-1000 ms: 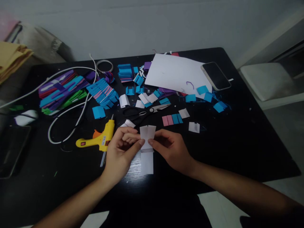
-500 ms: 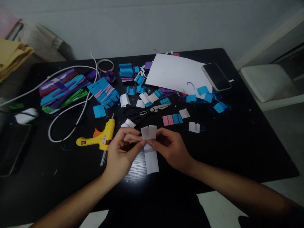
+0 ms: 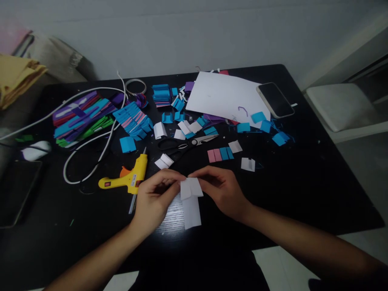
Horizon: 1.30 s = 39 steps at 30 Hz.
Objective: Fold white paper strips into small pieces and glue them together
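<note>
A strip of white paper (image 3: pixel 192 212) hangs between my hands over the front of the black table, its upper end folded down over the lower part. My left hand (image 3: pixel 157 192) pinches the fold's left corner, thumb and fingers closed. The fold's right corner is held by my right hand (image 3: pixel 222 190), with fingertips partly behind the paper. Just left of my left hand lies a yellow glue gun (image 3: pixel 135 176). Beyond the hands are black-handled scissors (image 3: pixel 194 142) and a small folded white paper piece (image 3: pixel 164 161).
Bundles of coloured paper strips (image 3: pixel 81 117) and a looping white cable (image 3: pixel 65 165) cover the left side. A large white sheet (image 3: pixel 224 95) and a phone (image 3: pixel 275 99) lie at the back right. Folded pink and blue pieces (image 3: pixel 220 154) sit beyond my right hand.
The strip's upper end, which stood up as two flaps, is now folded down toward me. Both hands have shifted their pinch to the new fold's corners.
</note>
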Each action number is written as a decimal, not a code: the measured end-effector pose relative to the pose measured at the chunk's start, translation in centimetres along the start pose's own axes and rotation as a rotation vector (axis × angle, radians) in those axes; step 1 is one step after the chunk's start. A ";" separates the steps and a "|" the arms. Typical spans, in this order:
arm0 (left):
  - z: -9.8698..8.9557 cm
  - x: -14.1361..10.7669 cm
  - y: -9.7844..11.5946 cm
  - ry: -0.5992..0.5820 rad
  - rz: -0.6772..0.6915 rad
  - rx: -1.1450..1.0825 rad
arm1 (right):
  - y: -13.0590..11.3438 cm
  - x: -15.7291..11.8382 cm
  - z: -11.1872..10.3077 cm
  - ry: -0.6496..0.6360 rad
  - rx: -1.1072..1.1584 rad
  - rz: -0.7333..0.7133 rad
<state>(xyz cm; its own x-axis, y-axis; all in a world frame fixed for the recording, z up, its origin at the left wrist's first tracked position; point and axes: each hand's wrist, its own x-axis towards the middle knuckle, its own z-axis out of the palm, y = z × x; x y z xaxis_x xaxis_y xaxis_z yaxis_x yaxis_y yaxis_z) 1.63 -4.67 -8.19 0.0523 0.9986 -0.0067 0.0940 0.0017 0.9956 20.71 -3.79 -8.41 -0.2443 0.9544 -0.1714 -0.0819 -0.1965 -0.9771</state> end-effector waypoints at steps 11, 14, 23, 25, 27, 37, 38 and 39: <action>-1.2 -0.3 -0.5 -0.085 0.318 0.244 | -0.4 0.2 -0.3 -0.085 0.050 0.098; -1.2 -0.5 -0.3 -0.105 0.281 0.244 | -0.4 0.0 -0.2 -0.066 0.014 0.073; -0.9 -0.4 -0.1 -0.117 0.213 0.273 | -0.3 -0.8 0.1 -0.017 -0.154 -0.101; -0.9 -0.4 -0.2 -0.123 0.216 0.275 | -0.3 -0.8 0.2 -0.016 -0.177 -0.122; -1.0 -0.5 -0.2 -0.126 0.224 0.283 | -0.4 -0.8 0.2 -0.014 -0.176 -0.120; -0.9 -0.5 0.0 -0.146 0.289 0.326 | -0.6 -0.7 0.1 -0.003 -0.214 -0.123; -0.9 -0.5 0.0 -0.148 0.290 0.330 | -0.6 -0.7 0.1 -0.005 -0.215 -0.117; -0.9 -0.5 -0.1 -0.151 0.289 0.334 | -0.7 -0.7 0.1 -0.007 -0.216 -0.113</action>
<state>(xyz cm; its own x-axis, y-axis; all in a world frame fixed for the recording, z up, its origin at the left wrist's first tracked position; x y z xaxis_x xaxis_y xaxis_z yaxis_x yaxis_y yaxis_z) 0.75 -5.11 -8.16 0.2654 0.9368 0.2279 0.3684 -0.3170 0.8739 20.82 -4.38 -7.62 -0.2518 0.9659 -0.0594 0.0992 -0.0353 -0.9944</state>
